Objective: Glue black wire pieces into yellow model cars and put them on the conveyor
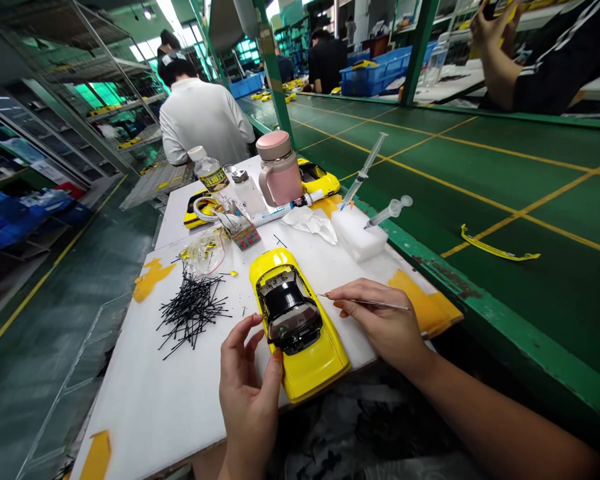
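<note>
A yellow model car body with a black roof and cabin lies on the white table in front of me. My left hand grips its left side, with the thumb on the edge beside the cabin. Pinched in my right hand is a thin metal tool, its tip pointing left at the car's right side. Whether the tip touches the body I cannot tell. Left of the car lies a pile of thin black sticks.
Behind the car stand a pink mug, a clear bottle, a small patterned box and a white foam block holding syringes. A green conveyor runs along the right. A person in white sits ahead.
</note>
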`<state>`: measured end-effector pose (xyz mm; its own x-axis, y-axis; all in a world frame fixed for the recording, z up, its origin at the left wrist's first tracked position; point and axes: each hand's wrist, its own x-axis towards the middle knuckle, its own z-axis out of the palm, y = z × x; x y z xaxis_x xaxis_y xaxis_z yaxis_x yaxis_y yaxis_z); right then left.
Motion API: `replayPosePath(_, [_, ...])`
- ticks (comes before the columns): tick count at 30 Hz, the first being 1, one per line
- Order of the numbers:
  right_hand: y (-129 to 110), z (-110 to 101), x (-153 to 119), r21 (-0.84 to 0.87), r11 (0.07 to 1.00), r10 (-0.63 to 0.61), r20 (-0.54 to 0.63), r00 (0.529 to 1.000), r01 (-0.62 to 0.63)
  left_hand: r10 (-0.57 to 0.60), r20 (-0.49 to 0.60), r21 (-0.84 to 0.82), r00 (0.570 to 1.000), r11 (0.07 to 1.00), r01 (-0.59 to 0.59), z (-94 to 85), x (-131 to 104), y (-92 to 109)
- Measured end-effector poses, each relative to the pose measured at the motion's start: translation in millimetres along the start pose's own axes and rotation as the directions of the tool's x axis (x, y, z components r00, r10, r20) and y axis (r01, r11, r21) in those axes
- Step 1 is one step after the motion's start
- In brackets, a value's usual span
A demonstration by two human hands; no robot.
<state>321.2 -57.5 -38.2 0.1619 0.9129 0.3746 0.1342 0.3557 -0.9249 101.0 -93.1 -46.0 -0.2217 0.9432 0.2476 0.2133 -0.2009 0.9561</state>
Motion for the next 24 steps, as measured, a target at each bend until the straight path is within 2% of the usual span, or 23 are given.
replayPosePath(12, [1.5, -0.1, 0.8, 0.049, 0.998, -0.028, 0.039, 0.999, 0.026, 0.019, 0.003, -0.017, 1.000, 1.000, -0.019, 2.0, -0.7, 0.2])
replayPosePath(19, [1.3, 0.0, -0.6, 0.042, 0.999, -0.022, 0.007, 1.000, 0.022, 0.015, 0.004, -0.029, 1.000, 0.999, -0.015, 2.0, 0.0, 0.7])
replayPosePath(24, [2.7, -0.4, -1.0, 0.038, 0.999, -0.036, 0.028, 0.999, 0.035, 0.034, 0.015, -0.040, 0.999, 0.999, -0.034, 1.9, -0.6, 0.8])
